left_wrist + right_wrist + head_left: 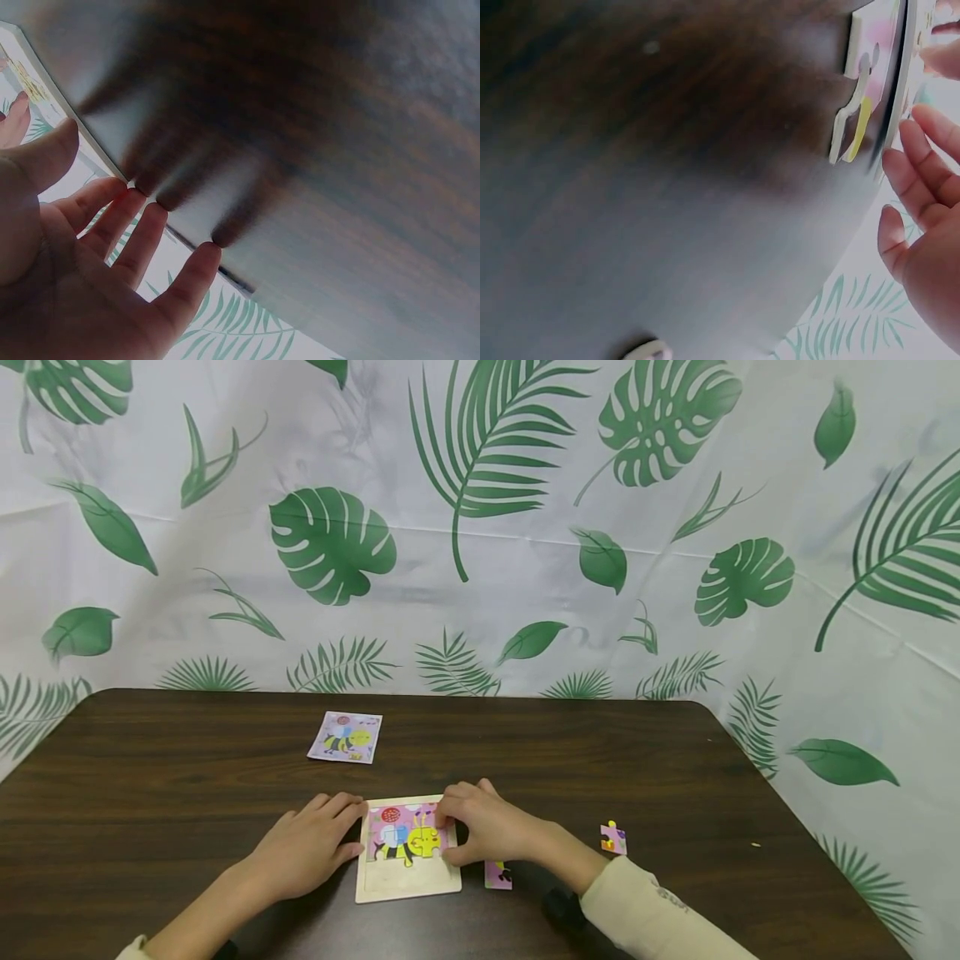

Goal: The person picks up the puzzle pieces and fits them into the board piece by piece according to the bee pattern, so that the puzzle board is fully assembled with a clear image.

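Note:
A wooden puzzle tray point(408, 887) lies on the table with pink bee puzzle pieces point(405, 832) in its upper part; bare wood shows along the bottom. My left hand point(315, 843) rests at the tray's left side, fingertips and thumb along the rim. In the left wrist view, the fingers point(142, 240) are extended and apart. My right hand point(487, 822) reaches over the tray's right rim, its fingertips and thumb touching the pieces at that side. The right wrist view has its fingers point(922, 161) loosely bent by the tray edge. One loose puzzle piece point(498, 875) lies just right of the tray, partly under this hand.
Another loose puzzle piece point(613, 838) sits farther right on the dark wooden table point(187, 760). Behind the tray lies a square bee picture card point(347, 737). A leaf-patterned cloth point(525, 568) hangs beyond the table's back edge.

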Available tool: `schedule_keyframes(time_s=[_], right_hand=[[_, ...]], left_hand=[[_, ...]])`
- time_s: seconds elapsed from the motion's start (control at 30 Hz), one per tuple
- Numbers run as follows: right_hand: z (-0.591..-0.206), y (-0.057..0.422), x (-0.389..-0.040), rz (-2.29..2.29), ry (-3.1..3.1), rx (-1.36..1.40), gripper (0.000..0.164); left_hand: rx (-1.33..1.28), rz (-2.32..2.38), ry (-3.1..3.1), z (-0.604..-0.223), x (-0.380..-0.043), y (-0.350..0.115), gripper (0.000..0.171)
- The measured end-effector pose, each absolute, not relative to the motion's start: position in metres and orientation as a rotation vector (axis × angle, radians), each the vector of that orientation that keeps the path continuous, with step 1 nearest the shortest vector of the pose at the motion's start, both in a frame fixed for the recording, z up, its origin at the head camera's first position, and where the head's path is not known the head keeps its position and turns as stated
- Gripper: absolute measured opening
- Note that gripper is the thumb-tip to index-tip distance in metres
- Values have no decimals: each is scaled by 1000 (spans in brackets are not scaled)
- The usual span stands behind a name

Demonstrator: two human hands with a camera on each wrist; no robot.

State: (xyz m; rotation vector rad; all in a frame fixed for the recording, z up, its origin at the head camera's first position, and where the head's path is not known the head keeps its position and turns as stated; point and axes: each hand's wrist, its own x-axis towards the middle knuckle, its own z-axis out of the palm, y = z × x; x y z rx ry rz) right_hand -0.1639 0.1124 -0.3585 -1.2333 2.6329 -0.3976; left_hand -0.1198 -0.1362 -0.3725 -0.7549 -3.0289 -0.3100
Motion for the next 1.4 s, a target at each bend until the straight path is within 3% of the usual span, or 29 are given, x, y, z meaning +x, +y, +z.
schedule_keyframes(time_s=[0.23, 0.6, 1.4], right_hand=[[-360, 116, -162, -459, 2606, -1226, 28], [-360, 116, -163, -442, 2600, -1320, 25], [-356, 117, -164, -449, 2544, -1253, 26]], left_hand=[[-744, -314, -3015, -373, -119, -136, 41], [-739, -323, -3029, -372, -119, -136, 42], [-741, -320, -3040, -371, -120, -136, 43]])
